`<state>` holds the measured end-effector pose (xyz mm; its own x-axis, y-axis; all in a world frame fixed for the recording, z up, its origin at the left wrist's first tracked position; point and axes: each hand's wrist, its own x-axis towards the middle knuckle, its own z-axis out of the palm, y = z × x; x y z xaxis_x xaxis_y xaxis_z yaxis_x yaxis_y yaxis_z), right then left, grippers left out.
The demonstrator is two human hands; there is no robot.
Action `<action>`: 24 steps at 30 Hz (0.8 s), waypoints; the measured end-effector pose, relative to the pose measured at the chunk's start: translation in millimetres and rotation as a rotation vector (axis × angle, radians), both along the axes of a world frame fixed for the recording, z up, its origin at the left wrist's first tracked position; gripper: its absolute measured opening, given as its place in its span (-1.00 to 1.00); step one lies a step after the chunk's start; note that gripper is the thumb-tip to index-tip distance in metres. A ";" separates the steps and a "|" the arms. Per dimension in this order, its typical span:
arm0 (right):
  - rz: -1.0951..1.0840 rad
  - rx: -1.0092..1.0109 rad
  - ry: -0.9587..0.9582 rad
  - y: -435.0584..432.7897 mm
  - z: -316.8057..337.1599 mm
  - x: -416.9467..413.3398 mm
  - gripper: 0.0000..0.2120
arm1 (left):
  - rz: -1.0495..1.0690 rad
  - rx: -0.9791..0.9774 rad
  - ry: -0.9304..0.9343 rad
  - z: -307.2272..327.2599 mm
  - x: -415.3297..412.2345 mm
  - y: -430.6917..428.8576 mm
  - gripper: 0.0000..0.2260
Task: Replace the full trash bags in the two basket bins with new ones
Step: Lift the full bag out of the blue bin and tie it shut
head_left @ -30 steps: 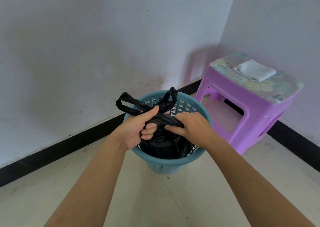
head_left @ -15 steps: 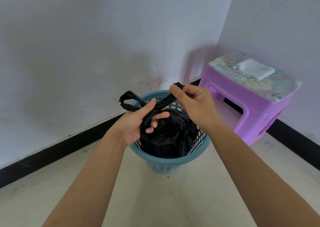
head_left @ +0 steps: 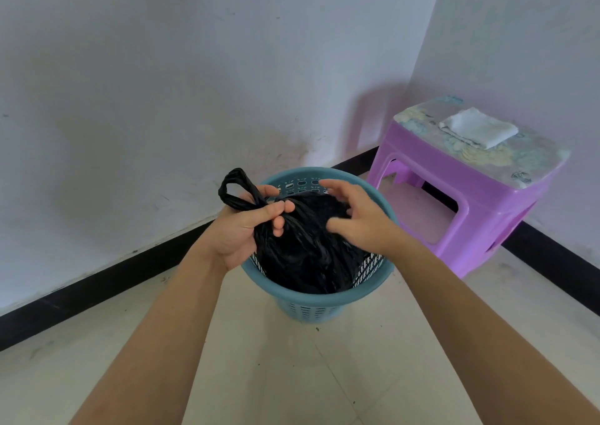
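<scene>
A blue basket bin (head_left: 311, 298) stands on the tiled floor near the room's corner. Inside it sits a full black trash bag (head_left: 305, 249), gathered at its neck. My left hand (head_left: 246, 226) is shut on that neck, and one bag handle loops up above my fingers at the left. My right hand (head_left: 357, 220) hovers over the bag's right side with fingers spread and nothing in it. The bag's other handle is hidden.
A purple plastic stool (head_left: 467, 191) stands to the right of the bin against the wall, with a folded white cloth (head_left: 477, 131) on its top. White walls with a black skirting (head_left: 97, 291) close off the corner behind the bin.
My right hand has let go of the bag handle it was lifting and now hangs open over the bag. My left hand keeps its hold on the neck.
</scene>
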<state>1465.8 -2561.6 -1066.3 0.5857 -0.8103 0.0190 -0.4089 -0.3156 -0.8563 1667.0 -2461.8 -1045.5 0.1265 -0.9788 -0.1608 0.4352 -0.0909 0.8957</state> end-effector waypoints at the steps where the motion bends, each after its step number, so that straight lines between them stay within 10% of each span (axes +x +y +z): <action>1: 0.058 -0.108 0.071 1.1 -3.8 4.9 -0.37 | -0.019 0.004 -0.012 0.6 0.3 2.4 -0.80; 9: -0.063 -0.192 -0.052 1.7 -7.0 21.3 -0.91 | 0.001 0.031 -0.158 -4.4 -0.5 4.5 -0.84; 17: 0.094 0.070 0.042 10.7 -10.5 13.1 -0.71 | 0.487 -0.151 -0.003 -24.4 -22.8 -11.7 -0.87; 24: 0.180 0.172 0.214 14.5 -24.3 -0.2 -0.81 | 0.412 -0.094 0.329 -21.7 -23.2 -9.5 -0.83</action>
<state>1465.6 -2547.1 -1090.7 0.6959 -0.6738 -0.2483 -0.5363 -0.2577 -0.8037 1643.8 -2471.4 -1067.2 0.4610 -0.8708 -0.1709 0.6774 0.2209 0.7017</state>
